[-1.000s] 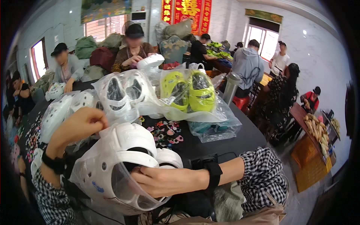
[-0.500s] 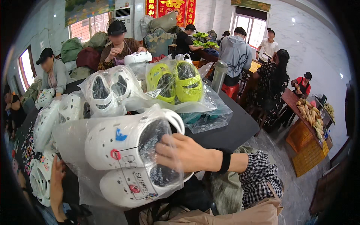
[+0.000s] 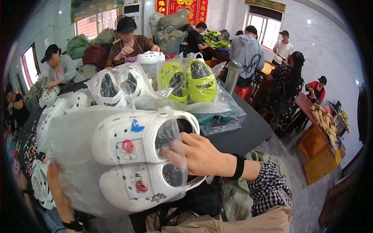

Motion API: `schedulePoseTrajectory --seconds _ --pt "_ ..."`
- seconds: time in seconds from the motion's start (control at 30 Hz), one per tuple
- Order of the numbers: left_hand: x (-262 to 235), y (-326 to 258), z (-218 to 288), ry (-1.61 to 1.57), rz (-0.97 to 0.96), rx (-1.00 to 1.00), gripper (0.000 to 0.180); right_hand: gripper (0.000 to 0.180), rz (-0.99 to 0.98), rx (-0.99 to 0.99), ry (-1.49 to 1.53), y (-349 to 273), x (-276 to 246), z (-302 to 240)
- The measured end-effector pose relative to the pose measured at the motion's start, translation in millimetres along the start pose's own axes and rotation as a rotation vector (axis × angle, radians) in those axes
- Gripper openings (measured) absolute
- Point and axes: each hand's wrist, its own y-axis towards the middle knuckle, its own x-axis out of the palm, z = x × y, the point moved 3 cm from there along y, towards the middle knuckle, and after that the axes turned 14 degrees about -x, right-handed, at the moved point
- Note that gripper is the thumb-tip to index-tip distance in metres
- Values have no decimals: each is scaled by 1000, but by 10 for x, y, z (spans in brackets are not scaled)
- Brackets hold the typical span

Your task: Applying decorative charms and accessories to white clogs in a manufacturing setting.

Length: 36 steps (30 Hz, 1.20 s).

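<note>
A pair of white clogs [image 3: 116, 145] with blue and red charms lies inside a clear plastic bag [image 3: 74, 171] right in front of me. My right hand [image 3: 200, 155] grips the pair at the heel openings, its fingers curled and partly blurred, with film around them. At the bag's left end is my left hand [image 3: 60, 194], its visible fingers stretched along the film and partly hidden by it. Close beside that hand, more white clogs [image 3: 40, 184] lie on the table.
Bagged white clogs [image 3: 116, 85] and bagged lime-green clogs [image 3: 188, 81] stand farther back on the dark table [image 3: 241, 132]. Small colourful charms [image 3: 31, 151] are scattered at left. A steel flask [image 3: 233, 75] stands behind. Across the table, a person [image 3: 134, 46] handles a white clog [image 3: 150, 58].
The bagged clogs have shifted slightly right, with my right hand moving along. My left hand has come against the bag's left end, and the bag is spread wider.
</note>
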Motion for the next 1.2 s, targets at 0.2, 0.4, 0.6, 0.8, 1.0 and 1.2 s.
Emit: schedulePoseTrajectory --seconds 0.2,0.4,0.6,0.8,1.0,1.2 --pt "-758 384 133 96 91 48 55 41 74 49 146 36 -77 -36" --pt "-681 461 44 415 226 122 53 23 28 -10 103 9 -12 -72" --pt "-848 756 -528 357 -48 118 50 25 139 -141 -100 214 40 -90" --pt "-270 524 80 1004 -73 31 40 26 -20 -95 -148 -3 -66 -47" --pt "-298 444 448 156 213 43 51 31 89 120 171 -144 -55 35" --pt "-628 364 164 -73 -2 175 61 31 197 572 756 -322 -26 340"
